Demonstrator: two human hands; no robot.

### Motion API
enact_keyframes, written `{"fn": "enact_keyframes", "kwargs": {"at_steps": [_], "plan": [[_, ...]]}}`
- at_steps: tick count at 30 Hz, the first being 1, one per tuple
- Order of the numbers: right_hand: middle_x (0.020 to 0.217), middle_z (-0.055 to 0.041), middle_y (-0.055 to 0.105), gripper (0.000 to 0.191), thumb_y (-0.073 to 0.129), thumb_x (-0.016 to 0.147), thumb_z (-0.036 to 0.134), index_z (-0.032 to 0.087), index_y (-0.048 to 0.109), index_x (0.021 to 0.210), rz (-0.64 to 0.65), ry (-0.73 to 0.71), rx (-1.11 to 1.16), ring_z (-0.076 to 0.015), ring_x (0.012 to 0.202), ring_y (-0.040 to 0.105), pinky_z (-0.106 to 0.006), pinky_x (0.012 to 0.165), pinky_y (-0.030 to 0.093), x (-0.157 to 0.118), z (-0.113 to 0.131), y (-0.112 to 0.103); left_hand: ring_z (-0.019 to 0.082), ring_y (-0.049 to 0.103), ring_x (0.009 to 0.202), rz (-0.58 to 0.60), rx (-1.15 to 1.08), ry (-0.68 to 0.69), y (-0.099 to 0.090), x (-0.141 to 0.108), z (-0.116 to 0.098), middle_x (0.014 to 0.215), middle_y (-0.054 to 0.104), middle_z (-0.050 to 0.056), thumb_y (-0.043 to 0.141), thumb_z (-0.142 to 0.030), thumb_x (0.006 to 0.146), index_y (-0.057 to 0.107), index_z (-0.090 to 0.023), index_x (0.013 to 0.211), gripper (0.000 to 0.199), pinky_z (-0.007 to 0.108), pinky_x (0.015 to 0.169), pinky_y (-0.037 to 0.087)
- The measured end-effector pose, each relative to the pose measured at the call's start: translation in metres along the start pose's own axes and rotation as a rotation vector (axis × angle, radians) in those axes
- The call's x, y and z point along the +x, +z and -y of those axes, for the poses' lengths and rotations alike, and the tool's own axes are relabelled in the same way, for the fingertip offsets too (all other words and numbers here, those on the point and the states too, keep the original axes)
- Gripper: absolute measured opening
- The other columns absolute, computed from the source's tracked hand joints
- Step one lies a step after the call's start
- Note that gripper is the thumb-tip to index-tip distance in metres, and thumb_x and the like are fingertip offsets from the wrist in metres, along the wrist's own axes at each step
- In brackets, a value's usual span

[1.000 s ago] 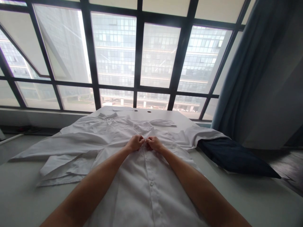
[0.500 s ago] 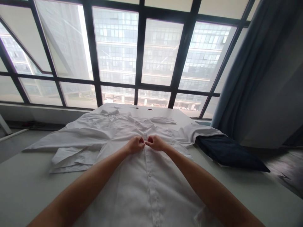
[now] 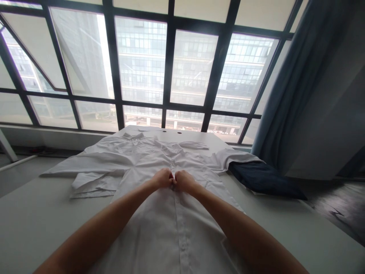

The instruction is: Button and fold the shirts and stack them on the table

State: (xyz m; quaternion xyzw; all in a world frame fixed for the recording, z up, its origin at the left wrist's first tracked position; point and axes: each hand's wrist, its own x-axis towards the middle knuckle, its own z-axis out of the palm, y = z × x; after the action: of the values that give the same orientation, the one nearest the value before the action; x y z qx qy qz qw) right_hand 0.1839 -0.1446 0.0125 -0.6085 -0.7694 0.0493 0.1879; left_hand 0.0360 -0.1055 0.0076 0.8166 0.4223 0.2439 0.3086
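Note:
A white button-up shirt [image 3: 154,220] lies spread out on the table, its collar end away from me and its button placket running down the middle. My left hand [image 3: 163,178] is closed in a pinch on the placket. Right beside it, my right hand [image 3: 184,180] pinches the same strip, and the fingertips of both meet there. Whatever button sits between the fingers is hidden. Below the hands the placket [image 3: 180,224] continues toward me, with small buttons along it.
Another white garment [image 3: 134,142] lies crumpled beyond the shirt. Dark navy folded cloth [image 3: 265,180] rests at the right edge of the white table [image 3: 37,213]. A blue curtain [image 3: 288,102] hangs at right, and black-framed windows [image 3: 168,68] stand behind.
Both hands have come slightly nearer to me along the placket and closer together, their fingertips now touching. The view has shifted a little.

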Motion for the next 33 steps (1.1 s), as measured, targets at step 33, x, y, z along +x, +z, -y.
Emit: {"fn": "enact_keyframes", "kwargs": {"at_steps": [33], "plan": [[0.063, -0.0030, 0.071, 0.015, 0.057, 0.080, 0.017, 0.013, 0.071, 0.074, -0.012, 0.179, 0.738, -0.0114, 0.050, 0.060, -0.018, 0.049, 0.043, -0.016, -0.014, 0.017, 0.005, 0.036, 0.035, 0.039, -0.475, -0.341, 0.003, -0.021, -0.007, 0.041, 0.047, -0.006, 0.074, -0.045, 0.077, 0.064, -0.013, 0.067, 0.035, 0.020, 0.038, 0.020]]}}
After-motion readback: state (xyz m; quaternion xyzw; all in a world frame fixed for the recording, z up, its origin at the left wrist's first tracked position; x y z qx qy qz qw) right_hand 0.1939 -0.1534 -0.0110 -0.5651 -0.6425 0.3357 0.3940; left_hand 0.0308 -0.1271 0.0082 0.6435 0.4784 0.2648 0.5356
